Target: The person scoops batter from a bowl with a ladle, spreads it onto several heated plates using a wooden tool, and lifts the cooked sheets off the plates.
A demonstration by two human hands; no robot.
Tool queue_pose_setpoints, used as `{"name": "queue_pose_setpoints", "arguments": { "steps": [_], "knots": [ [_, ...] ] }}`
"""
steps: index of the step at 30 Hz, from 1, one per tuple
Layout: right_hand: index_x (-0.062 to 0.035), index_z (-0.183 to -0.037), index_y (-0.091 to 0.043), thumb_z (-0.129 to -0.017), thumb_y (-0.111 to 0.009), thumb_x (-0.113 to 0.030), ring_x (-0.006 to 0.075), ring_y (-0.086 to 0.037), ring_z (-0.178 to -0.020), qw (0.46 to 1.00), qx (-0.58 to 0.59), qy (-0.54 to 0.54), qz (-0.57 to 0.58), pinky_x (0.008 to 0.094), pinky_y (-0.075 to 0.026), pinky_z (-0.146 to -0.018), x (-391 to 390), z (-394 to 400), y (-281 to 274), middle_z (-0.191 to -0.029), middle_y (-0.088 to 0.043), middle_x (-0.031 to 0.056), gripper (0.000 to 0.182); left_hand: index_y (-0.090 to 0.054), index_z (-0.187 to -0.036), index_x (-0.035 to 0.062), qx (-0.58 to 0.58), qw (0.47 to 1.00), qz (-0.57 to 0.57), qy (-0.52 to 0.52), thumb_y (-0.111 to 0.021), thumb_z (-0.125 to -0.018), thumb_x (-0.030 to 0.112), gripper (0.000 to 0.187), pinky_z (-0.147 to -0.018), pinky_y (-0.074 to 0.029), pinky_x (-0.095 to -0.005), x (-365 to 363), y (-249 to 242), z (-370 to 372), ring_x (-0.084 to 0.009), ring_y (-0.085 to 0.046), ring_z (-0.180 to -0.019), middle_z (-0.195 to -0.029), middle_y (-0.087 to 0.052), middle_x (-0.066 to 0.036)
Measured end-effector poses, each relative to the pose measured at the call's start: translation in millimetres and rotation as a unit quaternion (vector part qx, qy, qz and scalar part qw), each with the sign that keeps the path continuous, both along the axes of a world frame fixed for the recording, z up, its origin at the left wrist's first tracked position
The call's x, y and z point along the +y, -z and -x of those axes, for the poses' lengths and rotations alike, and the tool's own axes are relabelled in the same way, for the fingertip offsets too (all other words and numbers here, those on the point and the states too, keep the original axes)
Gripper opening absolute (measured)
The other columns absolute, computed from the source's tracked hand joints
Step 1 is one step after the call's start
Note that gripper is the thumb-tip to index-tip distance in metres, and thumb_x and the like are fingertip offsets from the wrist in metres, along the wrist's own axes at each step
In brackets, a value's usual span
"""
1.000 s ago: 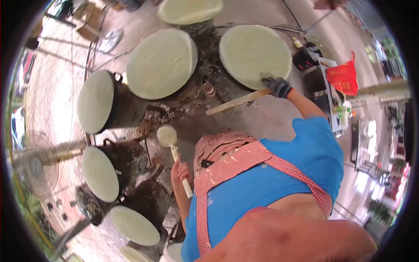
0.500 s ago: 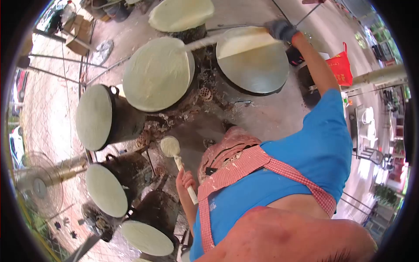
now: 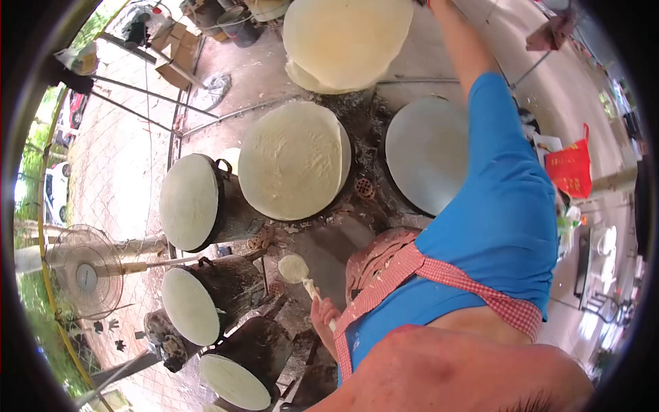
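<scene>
The round sheet (image 3: pixel 347 42) has lifted off the bare steamer top (image 3: pixel 425 151), now hanging at twelve o'clock. The right hand is out of view; the left hand (image 3: pixel 322 317) grips a ladle (image 3: pixel 295 269). The lifting step is underway; the sheet needs gentle carrying.

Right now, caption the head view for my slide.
Left hand grips a ladle beside round steamer drums; a lifted sheet hangs overhead.

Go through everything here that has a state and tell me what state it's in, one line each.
Left hand: shut on ladle handle.
Ladle: bowl coated with pale batter.
Right hand: out of frame, arm raised.
Lifted sheet: off its drum, hanging in the air.
Right drum: bare, no sheet.
Middle drum: covered with a sheet.
Left drum: covered with a sheet.
Fan: cannot tell whether running.
</scene>
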State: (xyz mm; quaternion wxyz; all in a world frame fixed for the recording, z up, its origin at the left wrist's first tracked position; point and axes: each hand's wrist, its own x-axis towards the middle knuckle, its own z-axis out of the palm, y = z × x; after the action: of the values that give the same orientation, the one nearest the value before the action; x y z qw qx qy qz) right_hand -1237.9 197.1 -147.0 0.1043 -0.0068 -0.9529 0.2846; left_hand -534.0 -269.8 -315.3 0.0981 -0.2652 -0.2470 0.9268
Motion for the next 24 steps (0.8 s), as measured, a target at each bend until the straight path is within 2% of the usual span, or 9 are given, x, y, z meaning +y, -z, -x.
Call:
{"name": "queue_pose_setpoints", "arguments": {
  "steps": [5, 7, 8, 9, 13, 16, 20, 22, 24],
  "knots": [
    [-0.0066, -0.064, -0.052, -0.075, -0.056, -0.020, 0.0181, -0.039, -0.033, 0.974, -0.061, 0.008, 0.218, 0.0320, -0.030, -0.032, -17.1, 59.6, 215.7, -0.045, -0.045, 0.0065, 0.018, -0.047, -0.080, 0.0029, -0.049, 0.998, 0.020, -0.039, -0.040, -0.088, 0.018, 0.019, -0.034, -0.026, -0.0202, 11.6, -9.0, 3.6, -0.0065, -0.027, -0.038, -0.053, -0.027, 0.002],
    [-0.0087, -0.064, -0.051, -0.077, -0.051, -0.024, 0.0188, -0.041, -0.036, 0.791, -0.039, 0.141, 0.594, 0.0350, -0.033, -0.035, -64.6, 4.7, 233.0, -0.046, -0.045, 0.0064, 0.020, -0.050, -0.103, 0.0027, -0.054, 0.995, 0.045, -0.064, -0.038, -0.089, 0.018, 0.023, -0.033, -0.026, -0.0195, 16.1, -12.6, 0.2, -0.0059, -0.028, -0.039, -0.054, -0.028, 0.001],
    [-0.0085, -0.068, -0.054, -0.078, -0.047, -0.029, 0.0205, -0.047, -0.043, 0.932, -0.119, 0.086, 0.333, 0.0378, -0.037, -0.040, -43.3, 46.7, 307.3, -0.051, -0.050, 0.0074, 0.023, -0.041, -0.120, 0.0067, -0.025, 0.995, 0.045, -0.086, -0.036, -0.090, 0.023, 0.034, -0.032, -0.027, -0.0188, 17.3, -5.2, -6.5, -0.0054, -0.029, -0.038, -0.056, -0.030, 0.000],
    [-0.0084, -0.072, -0.056, -0.079, -0.043, -0.033, 0.0222, -0.052, -0.049, 0.988, -0.145, 0.031, 0.037, 0.0406, -0.041, -0.045, -20.9, 90.5, 382.9, -0.056, -0.054, 0.0084, 0.029, -0.041, -0.120, 0.0067, -0.040, 0.992, 0.049, -0.107, -0.036, -0.090, 0.023, 0.034, -0.032, -0.027, -0.0188, 22.7, -11.3, -11.4, -0.0054, -0.029, -0.038, -0.056, -0.030, 0.000],
    [-0.0083, -0.089, -0.060, -0.077, -0.042, -0.047, 0.0285, -0.060, -0.077, 0.928, -0.133, 0.348, 0.015, 0.0402, -0.046, -0.063, -67.1, -30.4, 287.2, -0.084, -0.062, 0.0145, 0.044, -0.041, -0.120, 0.0050, -0.094, 0.982, 0.081, -0.140, -0.034, -0.091, 0.023, 0.035, -0.033, -0.028, -0.0189, 32.9, -35.2, 1.4, -0.0056, -0.029, -0.038, -0.056, -0.029, 0.000],
    [-0.0059, -0.086, -0.060, -0.077, -0.044, -0.047, 0.0322, -0.059, -0.076, 0.967, -0.026, 0.250, -0.032, 0.0417, -0.045, -0.065, -108.8, -85.7, 257.9, -0.079, -0.062, 0.0138, 0.045, -0.043, -0.116, 0.0050, -0.104, 0.978, 0.088, -0.158, -0.035, -0.090, 0.019, 0.030, -0.032, -0.027, -0.0188, 30.5, -34.6, -0.8, -0.0056, -0.029, -0.040, -0.056, -0.028, 0.001],
    [-0.0096, -0.085, -0.058, -0.080, -0.044, -0.034, 0.0347, -0.056, -0.069, 0.957, 0.186, -0.208, -0.079, 0.0419, -0.044, -0.063, -196.6, -183.4, 264.4, -0.075, -0.059, 0.0142, 0.028, -0.039, -0.121, 0.0030, -0.034, 0.985, 0.055, -0.157, -0.028, -0.092, 0.023, 0.036, -0.036, -0.032, -0.0223, 14.0, -13.3, -10.6, -0.0075, -0.030, -0.040, -0.056, -0.029, -0.001],
    [-0.0075, -0.082, -0.054, -0.076, -0.045, -0.022, 0.0320, -0.055, -0.068, 0.915, 0.048, -0.342, -0.208, 0.0417, -0.043, -0.059, -269.1, -272.9, 245.9, -0.078, -0.055, 0.0156, 0.019, -0.041, -0.119, 0.0049, -0.056, 0.987, 0.057, -0.143, -0.031, -0.092, 0.020, 0.033, -0.034, -0.029, -0.0204, 1.8, -10.3, -13.4, -0.0064, -0.029, -0.039, -0.055, -0.028, 0.000],
    [-0.0064, -0.082, -0.052, -0.076, -0.051, -0.029, 0.0323, -0.053, -0.069, 0.904, 0.038, -0.417, -0.087, 0.0428, -0.042, -0.060, -328.5, -351.0, 254.3, -0.069, -0.053, 0.0162, 0.023, -0.044, -0.116, 0.0066, -0.074, 0.987, 0.058, -0.128, -0.033, -0.091, 0.018, 0.029, -0.031, -0.026, -0.0181, -10.2, -3.2, -23.4, -0.0050, -0.029, -0.038, -0.055, -0.028, 0.000]
  ]
}}
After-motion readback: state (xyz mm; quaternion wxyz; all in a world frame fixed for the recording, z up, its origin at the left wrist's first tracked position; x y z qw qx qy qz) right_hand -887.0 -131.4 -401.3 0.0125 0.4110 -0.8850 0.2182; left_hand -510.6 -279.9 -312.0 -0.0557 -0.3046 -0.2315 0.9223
